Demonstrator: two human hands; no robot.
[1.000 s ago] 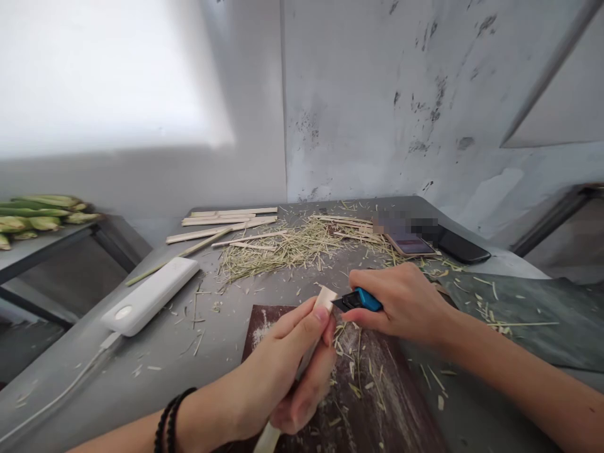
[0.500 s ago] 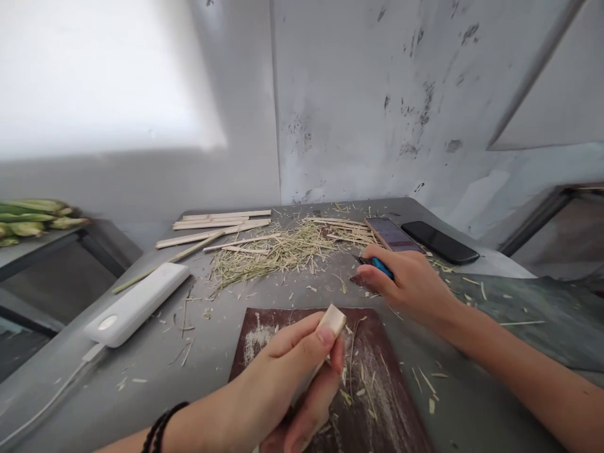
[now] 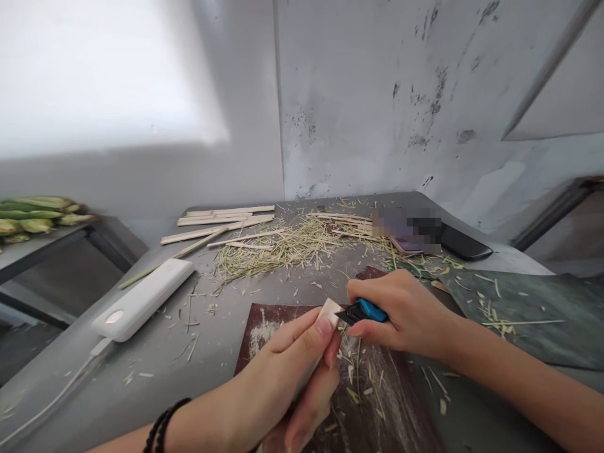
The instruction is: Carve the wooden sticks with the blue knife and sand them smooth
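My left hand is closed round a pale bamboo strip, its squared end sticking out past my thumb; the rest is hidden in the palm. In my right hand is a blue and black utility knife. Its dark blade meets the end of the strip, close to my left thumb. Both hands are above a worn dark-red board scattered with shavings.
A heap of thin shavings lies towards the back, with flat bamboo strips to its left. A white power bank with a cable is at left. A black phone lies back right, beside a partly blurred one. Dark green cloth covers the right side.
My right hand has come down and to the left, bringing the knife blade onto the strip's end. My left hand keeps its hold almost in place. The view has shifted slightly.
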